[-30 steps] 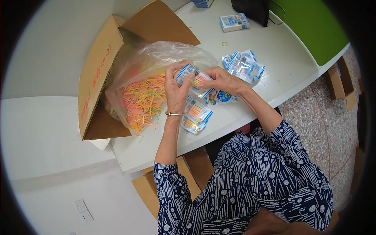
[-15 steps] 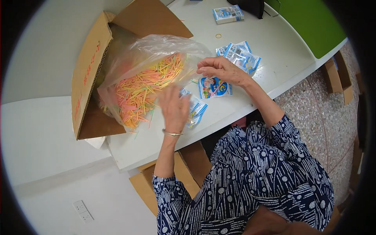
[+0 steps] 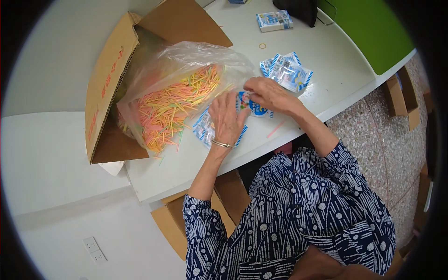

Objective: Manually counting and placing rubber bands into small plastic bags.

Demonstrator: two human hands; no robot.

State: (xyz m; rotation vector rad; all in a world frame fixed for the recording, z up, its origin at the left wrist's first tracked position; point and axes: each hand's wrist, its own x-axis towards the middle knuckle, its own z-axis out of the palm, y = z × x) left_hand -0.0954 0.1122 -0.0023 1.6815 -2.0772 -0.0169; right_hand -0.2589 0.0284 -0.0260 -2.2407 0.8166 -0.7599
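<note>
Spread over a blue-and-white packet at the table's front, my left hand lies flat with fingers stretched out, and a metal bangle circles its wrist. Its thumb reaches a blue printed packet just to the right. Over that packet's upper part my right hand is bent, fingers curled inward; what its fingertips hold, if anything, is hidden. Left of both hands, a clear plastic bag opens toward me, filled with thin pink, yellow and green sticks. One pink stick lies near the front edge.
A cardboard box lies around the bag on the left. Several more packets overlap at the right, with a rubber band and a small packet stack farther back. Cardboard boxes stand on the floor to the right.
My left hand has moved right and settled on the front packet. My right hand has come down over the printed packet. The pink stick on that packet now lies on the table.
</note>
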